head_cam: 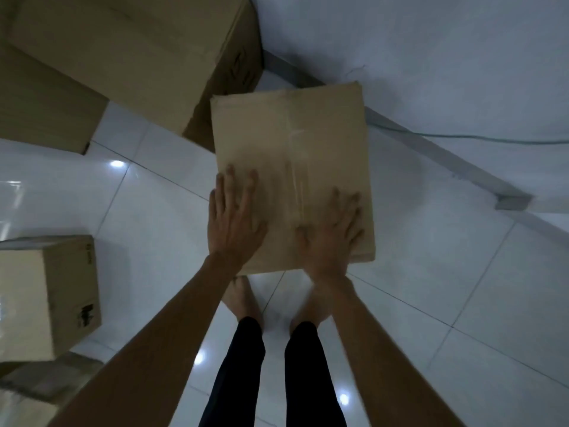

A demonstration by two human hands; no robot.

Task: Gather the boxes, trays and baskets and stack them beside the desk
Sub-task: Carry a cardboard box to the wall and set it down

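Observation:
A taped brown cardboard box (292, 143) stands on the white tiled floor in front of my feet, close to the wall. My left hand (232, 218) lies flat on its top near the left edge, fingers spread. My right hand (331, 232) rests flat on the top near the right front corner, fingers also apart. Neither hand grips the box. A large cardboard box (132, 47) stands at the upper left, almost touching the taped one. A smaller box (46, 294) sits at the left edge.
A grey skirting (446, 155) runs diagonally along the white wall, with a cable (492, 138) above it. More cardboard (37, 386) lies at the lower left. Open tiled floor (446, 303) stretches to the right of my feet.

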